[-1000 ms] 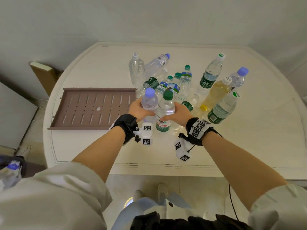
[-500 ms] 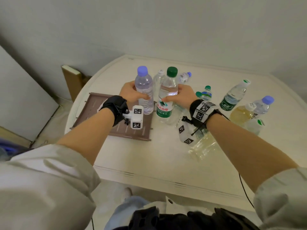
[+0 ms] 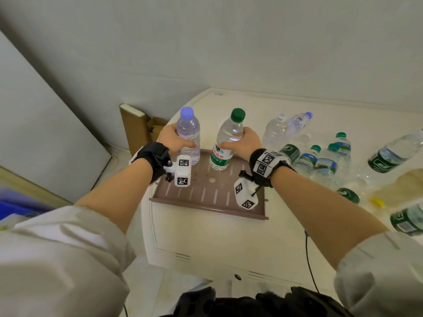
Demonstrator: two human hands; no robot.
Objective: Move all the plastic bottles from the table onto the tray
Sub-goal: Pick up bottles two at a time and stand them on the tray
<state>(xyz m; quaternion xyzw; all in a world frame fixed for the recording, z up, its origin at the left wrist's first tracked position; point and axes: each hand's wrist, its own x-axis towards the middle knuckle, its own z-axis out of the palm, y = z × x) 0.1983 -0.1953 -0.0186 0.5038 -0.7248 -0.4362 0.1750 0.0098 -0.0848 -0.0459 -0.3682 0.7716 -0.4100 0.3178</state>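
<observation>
Bottles fill both your hands over the brown tray (image 3: 206, 202): your left hand (image 3: 168, 139) is wrapped around the purple-capped bottle (image 3: 188, 133), and your right hand (image 3: 243, 144) grips the green-capped bottle (image 3: 225, 143), which is tilted, while your wrist bands and their marker cubes hide much of the tray's slotted floor. Whether either bottle's base actually touches the tray is hard to tell. Right of the tray, the remaining bottles (image 3: 320, 156) crowd the counter (image 3: 206, 239), several clear ones blending together, and those at the right edge are cut off and blurred.
</observation>
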